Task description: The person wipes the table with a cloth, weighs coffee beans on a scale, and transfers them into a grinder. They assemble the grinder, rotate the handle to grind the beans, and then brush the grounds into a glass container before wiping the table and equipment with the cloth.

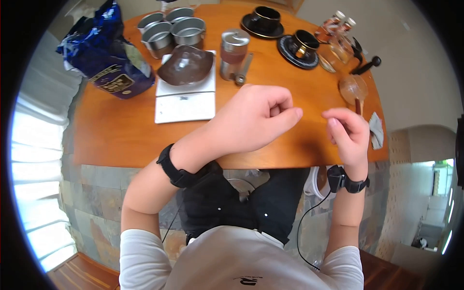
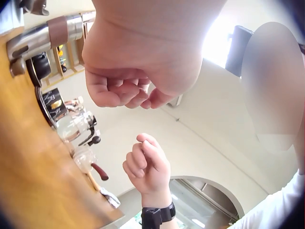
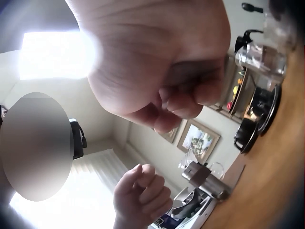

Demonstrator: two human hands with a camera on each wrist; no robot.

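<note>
My left hand [image 1: 261, 117] is raised over the middle of the table, fingers curled in and thumb along them, with nothing held. To its right my right hand [image 1: 349, 133] hovers near the table's front edge, its fingers likewise curled and nothing between them. A gap separates the two hands. Beyond the left hand stands a metal hand grinder [image 1: 234, 54] with a brown band and a crank handle. Left of the grinder, a dark brown dish [image 1: 186, 65] sits on a white scale [image 1: 185, 107]. A glass piece with a brown handle [image 1: 353, 90] lies beyond my right hand.
Several metal tins [image 1: 188, 31] cluster at the back left beside a blue bag [image 1: 113, 63]. Black cups on saucers [image 1: 266, 21] stand at the back. Glass bottles [image 1: 329, 26] and a glass pot [image 1: 334, 55] are back right. A grey cloth [image 1: 376, 130] lies by the right edge.
</note>
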